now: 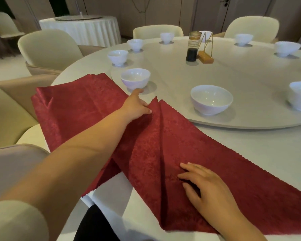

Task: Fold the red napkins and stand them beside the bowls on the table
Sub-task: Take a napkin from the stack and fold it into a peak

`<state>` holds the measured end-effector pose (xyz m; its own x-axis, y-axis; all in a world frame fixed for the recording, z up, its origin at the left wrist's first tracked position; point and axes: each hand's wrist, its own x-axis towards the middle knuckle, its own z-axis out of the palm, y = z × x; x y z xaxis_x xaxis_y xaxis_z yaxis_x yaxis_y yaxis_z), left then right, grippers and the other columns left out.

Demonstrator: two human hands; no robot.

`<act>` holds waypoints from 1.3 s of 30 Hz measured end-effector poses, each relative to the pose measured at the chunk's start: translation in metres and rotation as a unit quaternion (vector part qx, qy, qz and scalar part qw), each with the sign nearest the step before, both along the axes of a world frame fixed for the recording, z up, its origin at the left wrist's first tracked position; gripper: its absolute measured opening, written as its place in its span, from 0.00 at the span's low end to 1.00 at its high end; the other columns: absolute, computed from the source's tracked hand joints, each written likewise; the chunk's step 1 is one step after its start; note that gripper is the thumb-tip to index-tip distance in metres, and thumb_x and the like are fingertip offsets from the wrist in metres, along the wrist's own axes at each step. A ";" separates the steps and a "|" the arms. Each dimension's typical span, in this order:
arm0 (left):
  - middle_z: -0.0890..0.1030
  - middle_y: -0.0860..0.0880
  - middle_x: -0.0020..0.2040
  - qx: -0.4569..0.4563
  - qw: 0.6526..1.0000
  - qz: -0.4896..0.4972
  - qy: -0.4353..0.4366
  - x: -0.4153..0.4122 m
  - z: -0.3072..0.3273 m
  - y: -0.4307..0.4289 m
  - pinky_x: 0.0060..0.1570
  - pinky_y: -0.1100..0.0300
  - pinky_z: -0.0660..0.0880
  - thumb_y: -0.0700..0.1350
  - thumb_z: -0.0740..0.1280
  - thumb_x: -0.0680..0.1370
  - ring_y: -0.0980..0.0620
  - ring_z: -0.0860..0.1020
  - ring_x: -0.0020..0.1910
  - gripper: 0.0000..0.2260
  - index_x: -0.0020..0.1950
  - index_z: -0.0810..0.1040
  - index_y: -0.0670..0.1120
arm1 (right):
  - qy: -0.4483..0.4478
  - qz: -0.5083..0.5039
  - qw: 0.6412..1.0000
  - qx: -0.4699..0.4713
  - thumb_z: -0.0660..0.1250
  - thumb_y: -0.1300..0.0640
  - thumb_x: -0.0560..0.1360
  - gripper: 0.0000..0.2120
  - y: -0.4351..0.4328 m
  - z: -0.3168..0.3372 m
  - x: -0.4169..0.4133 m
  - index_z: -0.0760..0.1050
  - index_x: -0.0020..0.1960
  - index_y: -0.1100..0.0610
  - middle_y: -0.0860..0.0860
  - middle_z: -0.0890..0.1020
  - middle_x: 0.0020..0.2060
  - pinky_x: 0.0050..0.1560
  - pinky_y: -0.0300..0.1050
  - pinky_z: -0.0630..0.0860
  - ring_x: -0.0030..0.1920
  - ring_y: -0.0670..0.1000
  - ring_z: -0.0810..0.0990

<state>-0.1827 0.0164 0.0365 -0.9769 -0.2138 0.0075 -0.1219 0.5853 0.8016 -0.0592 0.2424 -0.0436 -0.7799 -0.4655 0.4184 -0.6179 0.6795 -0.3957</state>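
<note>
A large red napkin (189, 146) lies on the table's near edge, raised into a pleat that runs from its far tip toward me. My left hand (137, 106) pinches the fabric at the far tip of that pleat. My right hand (205, 185) rests flat on the cloth near me, fingers spread and pressing the fold. A stack of more red napkins (73, 103) lies to the left, under my left forearm. Two white bowls (135, 78) (211, 99) stand just beyond the napkin on the turntable.
Several more white bowls ring the round turntable (233, 122). A dark-bottomed glass jar (192, 46) and a wooden holder with gold wires (206, 57) stand near its middle. Cream chairs (47, 49) surround the table, and another clothed table (80, 26) stands behind.
</note>
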 end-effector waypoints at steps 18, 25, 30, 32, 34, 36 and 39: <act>0.74 0.46 0.61 -0.071 0.996 0.002 0.059 -0.012 -0.023 0.018 0.55 0.65 0.67 0.39 0.67 0.75 0.48 0.75 0.53 0.24 0.69 0.66 0.44 | 0.054 -0.008 0.998 -0.011 0.57 0.51 0.67 0.14 0.002 -0.007 -0.002 0.82 0.41 0.50 0.45 0.83 0.48 0.53 0.36 0.72 0.50 0.45 0.81; 0.78 0.41 0.59 -0.288 0.934 -0.136 0.162 0.098 -0.011 0.020 0.63 0.55 0.64 0.48 0.60 0.76 0.42 0.76 0.60 0.19 0.61 0.77 0.38 | 0.074 -0.025 0.996 -0.034 0.57 0.53 0.70 0.15 0.001 -0.004 -0.001 0.77 0.52 0.51 0.48 0.80 0.55 0.58 0.43 0.72 0.57 0.45 0.71; 0.81 0.44 0.55 -0.426 0.883 -0.134 0.147 0.158 -0.065 0.037 0.52 0.54 0.74 0.53 0.53 0.75 0.46 0.80 0.53 0.23 0.57 0.79 0.39 | 0.097 0.070 0.992 0.048 0.54 0.53 0.75 0.19 -0.009 0.003 0.008 0.65 0.65 0.52 0.47 0.68 0.67 0.69 0.43 0.54 0.68 0.47 0.63; 0.81 0.44 0.55 -0.425 0.888 -0.147 0.098 0.160 -0.078 0.043 0.60 0.57 0.67 0.52 0.45 0.81 0.47 0.80 0.54 0.27 0.55 0.80 0.39 | 0.091 0.076 0.989 0.092 0.49 0.51 0.79 0.17 -0.010 -0.001 0.011 0.66 0.65 0.51 0.47 0.72 0.65 0.68 0.42 0.55 0.67 0.46 0.65; 0.81 0.43 0.55 -0.433 0.885 -0.164 0.046 0.159 -0.079 0.044 0.60 0.54 0.61 0.52 0.38 0.82 0.47 0.80 0.54 0.32 0.54 0.81 0.39 | 0.078 0.074 0.984 0.141 0.41 0.49 0.81 0.24 -0.009 -0.003 0.011 0.72 0.62 0.50 0.46 0.76 0.62 0.66 0.41 0.59 0.65 0.45 0.70; 0.81 0.43 0.55 -0.432 0.886 -0.167 0.009 0.159 -0.078 0.044 0.60 0.53 0.60 0.52 0.38 0.81 0.47 0.80 0.54 0.33 0.54 0.81 0.39 | 0.064 0.073 0.981 0.169 0.38 0.48 0.81 0.28 -0.009 -0.003 0.010 0.76 0.60 0.50 0.44 0.78 0.60 0.64 0.40 0.60 0.62 0.45 0.74; 0.66 0.44 0.70 -0.410 0.896 -0.169 -0.001 0.157 -0.067 0.043 0.67 0.57 0.48 0.62 0.38 0.74 0.52 0.67 0.68 0.38 0.68 0.68 0.38 | 0.048 0.073 0.982 0.167 0.38 0.47 0.81 0.27 -0.009 -0.005 0.010 0.75 0.60 0.49 0.44 0.77 0.60 0.64 0.39 0.61 0.62 0.45 0.74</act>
